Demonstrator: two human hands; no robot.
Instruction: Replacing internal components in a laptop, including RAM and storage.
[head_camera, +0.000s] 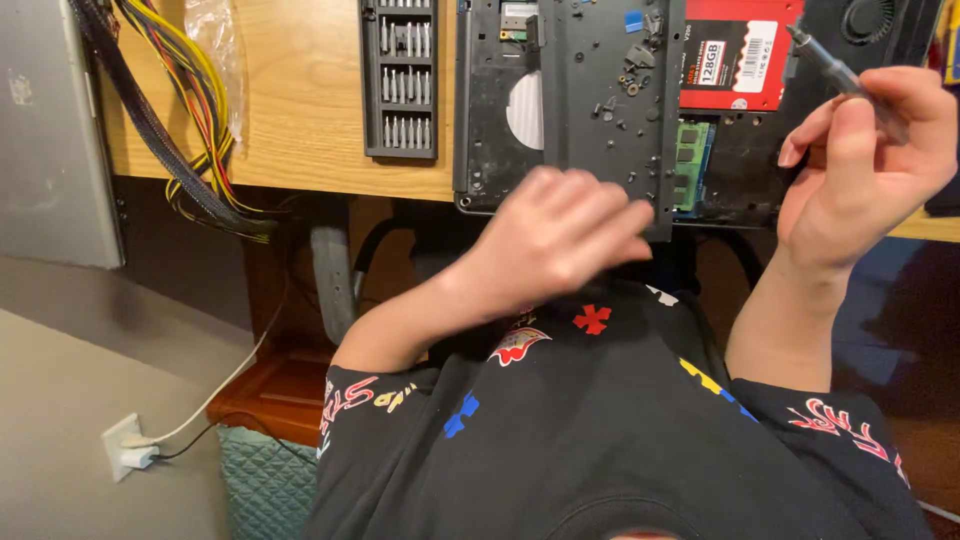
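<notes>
- Head view: the right hand (860, 160) is closed in a pinch around a slim screwdriver (835, 70), thumb and fingers wrapped on its shaft, tip aimed up-left toward the red drive module (740, 50). The tool hangs over the opened laptop (500, 150), so a slip could drive the tip into the bare board or the green memory stick (690, 150).
- The left hand (555, 235) is blurred, fingers loosely curled and holding nothing that I can see; it hovers just below the loose dark base cover (605, 100). A careless sweep could knock that panel.
- Small loose screws (625, 85) lie scattered on the cover, which lies across the laptop. Any bump could roll them off the bench (300, 110) edge onto the floor or into the open chassis.
- The laptop overhangs the front edge of the bench, just above the person's lap; downward pressure near that edge could tip it.
- The bit tray (400, 80) lies just left of the laptop, and a bundle of coloured cables (190, 110) hangs off the bench further left; an elbow could snag either.
</notes>
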